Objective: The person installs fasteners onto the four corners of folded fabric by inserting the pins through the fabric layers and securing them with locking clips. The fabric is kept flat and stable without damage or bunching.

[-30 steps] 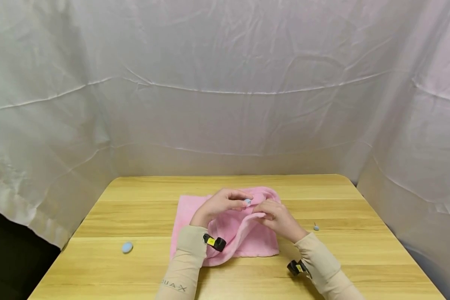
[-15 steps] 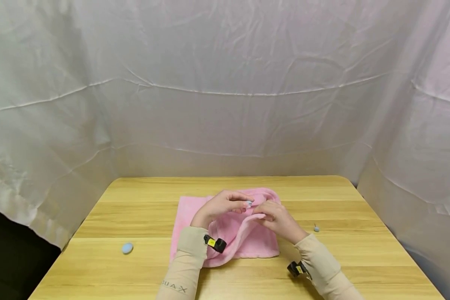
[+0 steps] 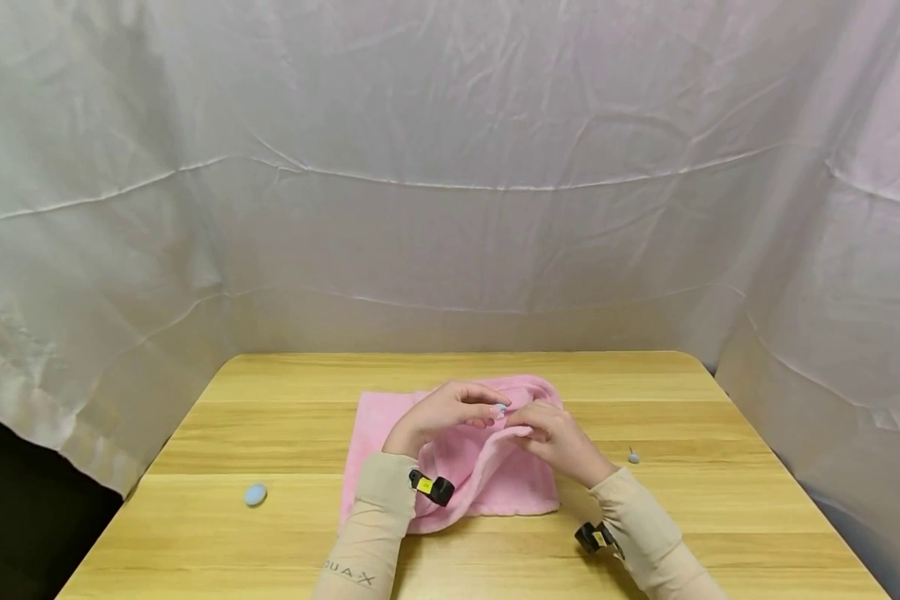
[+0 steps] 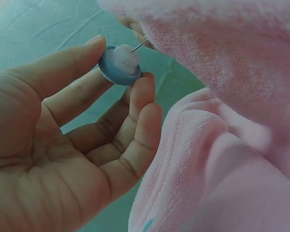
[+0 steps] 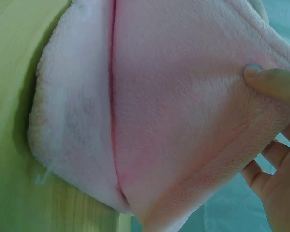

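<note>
Cloth (image 3: 517,492), pink and plush, lies rumpled on the table (image 3: 217,417), with a layer lifted between the hands. The left hand (image 3: 446,408) is half curled, thumb and fingertip pinching a blue cap (image 4: 113,72) by its rim; the right hand (image 3: 555,433) pinches the cloth's raised part, its lower fingers bent. The step in hand looks like joining the cap to a pin (image 4: 139,46) — the shaft reaches the cap's white back, but whether it has entered I cannot tell. The next move seems to call for holding the cloth steady and pressing the cap on straight, fingers clear of the point. The pin's other end is hidden by cloth and fingers; a blue edge (image 5: 253,65) behind the right thumb may be its head. A blue spot (image 4: 148,224) is cut off low in the left wrist view. Well apart on the table sit a disc (image 3: 255,495) and a spare pin (image 3: 633,457) — too small to read closely.
</note>
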`<state>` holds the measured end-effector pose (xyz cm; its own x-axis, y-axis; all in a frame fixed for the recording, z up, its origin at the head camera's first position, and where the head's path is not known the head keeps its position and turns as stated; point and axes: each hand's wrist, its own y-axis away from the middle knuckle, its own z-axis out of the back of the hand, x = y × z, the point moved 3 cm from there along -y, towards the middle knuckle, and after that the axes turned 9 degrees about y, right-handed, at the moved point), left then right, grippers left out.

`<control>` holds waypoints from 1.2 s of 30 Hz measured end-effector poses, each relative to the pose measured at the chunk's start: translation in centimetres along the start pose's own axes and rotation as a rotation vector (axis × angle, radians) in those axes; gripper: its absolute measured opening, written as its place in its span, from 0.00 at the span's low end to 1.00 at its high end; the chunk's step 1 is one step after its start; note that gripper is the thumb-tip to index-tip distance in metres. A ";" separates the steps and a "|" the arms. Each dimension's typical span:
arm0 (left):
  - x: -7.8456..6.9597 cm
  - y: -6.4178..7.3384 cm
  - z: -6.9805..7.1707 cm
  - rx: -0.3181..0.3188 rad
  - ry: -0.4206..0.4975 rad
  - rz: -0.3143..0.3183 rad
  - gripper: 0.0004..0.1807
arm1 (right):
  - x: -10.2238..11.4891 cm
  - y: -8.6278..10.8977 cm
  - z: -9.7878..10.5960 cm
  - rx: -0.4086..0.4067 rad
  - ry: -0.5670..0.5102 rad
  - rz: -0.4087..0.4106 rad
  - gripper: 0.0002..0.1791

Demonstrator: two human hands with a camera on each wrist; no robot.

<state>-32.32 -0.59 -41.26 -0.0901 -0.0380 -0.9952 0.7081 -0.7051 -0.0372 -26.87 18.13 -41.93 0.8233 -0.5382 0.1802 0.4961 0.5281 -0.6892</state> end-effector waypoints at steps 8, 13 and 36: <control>0.1 -0.1 -0.1 -0.022 -0.004 0.016 0.17 | -0.1 0.0 0.0 -0.025 0.000 0.012 0.15; 0.2 -0.1 -0.2 -0.037 0.010 0.029 0.14 | -0.1 -0.1 0.0 -0.031 -0.002 0.023 0.15; 0.2 -0.2 -0.2 -0.034 -0.001 0.029 0.11 | -0.2 0.2 -0.3 -0.005 -0.016 0.022 0.14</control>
<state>-32.39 -0.32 -41.51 -0.0698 -0.0587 -0.9958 0.7335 -0.6796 -0.0114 -27.06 18.15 -42.29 0.8380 -0.5165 0.1762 0.4769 0.5363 -0.6964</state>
